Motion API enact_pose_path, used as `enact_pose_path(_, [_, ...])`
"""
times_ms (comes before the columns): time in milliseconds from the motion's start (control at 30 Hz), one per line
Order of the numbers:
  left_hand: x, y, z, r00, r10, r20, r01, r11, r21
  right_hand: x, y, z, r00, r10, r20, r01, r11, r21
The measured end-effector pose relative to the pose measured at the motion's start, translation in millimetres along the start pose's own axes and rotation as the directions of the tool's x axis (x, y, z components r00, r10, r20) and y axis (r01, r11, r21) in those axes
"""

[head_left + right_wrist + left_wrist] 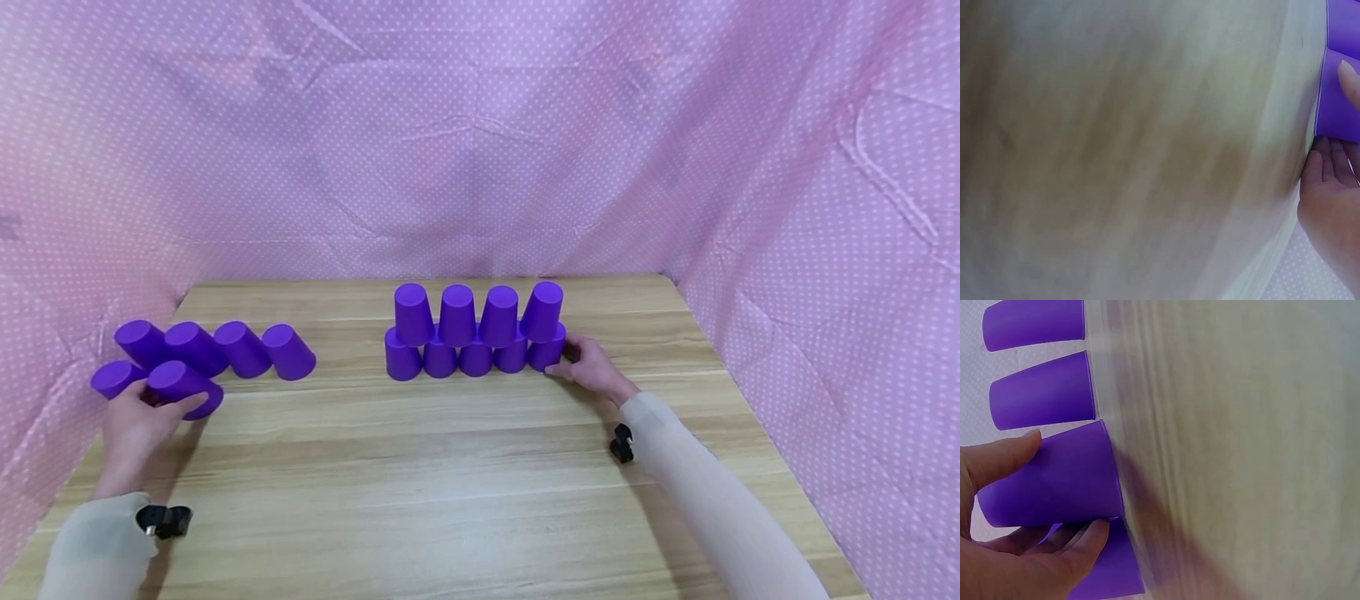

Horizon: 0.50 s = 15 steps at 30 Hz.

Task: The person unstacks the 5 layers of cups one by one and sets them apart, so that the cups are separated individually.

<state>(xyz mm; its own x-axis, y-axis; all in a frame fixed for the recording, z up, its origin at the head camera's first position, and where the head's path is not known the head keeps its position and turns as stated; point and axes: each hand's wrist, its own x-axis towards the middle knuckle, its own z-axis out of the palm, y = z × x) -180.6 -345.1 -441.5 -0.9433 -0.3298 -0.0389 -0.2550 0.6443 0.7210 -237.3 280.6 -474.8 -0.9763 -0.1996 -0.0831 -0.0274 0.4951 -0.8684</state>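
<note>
Upside-down purple cups stand on the table in two groups. At the left, my left hand (138, 425) grips the front purple cup (180, 387), thumb on one side and fingers on the other. In the left wrist view that held cup (1054, 478) appears upright with its rim at the tabletop. In the middle, a row of cups bears a second row, each upper cup (457, 317) over a gap below. My right hand (592, 367) holds the bottom row's right-end cup (544, 350), thumb in front and fingers at its far side. The right wrist view shows only part of this cup (1338, 103).
Behind the left hand are more inverted cups (243, 350), with another cup (116, 377) at its left. The wooden table (450, 483) is bounded at the back and sides by pink dotted cloth (480, 167). Each wrist carries a small black device (622, 443).
</note>
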Motion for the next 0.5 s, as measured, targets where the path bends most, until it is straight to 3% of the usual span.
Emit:
enact_pose_path(133, [-2.2, 11.0, -7.3, 0.997, 0.059, -0.048, -0.058, 0.998, 0.014, -0.2, 0, 0, 1.000, 0.007, -0.002, -0.007, 1.000, 0.011])
enact_pose_path(300, [-8.2, 39.7, -17.1, 0.981, 0.101, -0.164, -0.107, 0.994, -0.033, 0.2, 1, -1, 1.000, 0.017, 0.004, -0.017, 1.000, 0.025])
enact_pose_path(400, [-14.5, 63.5, -14.3, 0.967, 0.136, -0.215, -0.150, 0.987, -0.052, 0.4, 3, -1, 1.000, 0.012, 0.006, -0.012, 1.000, 0.024])
enact_pose_path(500, [-21.2, 88.0, -1.7, 0.956, 0.205, -0.209, -0.219, 0.975, -0.046, -1.8, -2, -1, 1.000, 0.007, 0.013, -0.008, 0.999, 0.033])
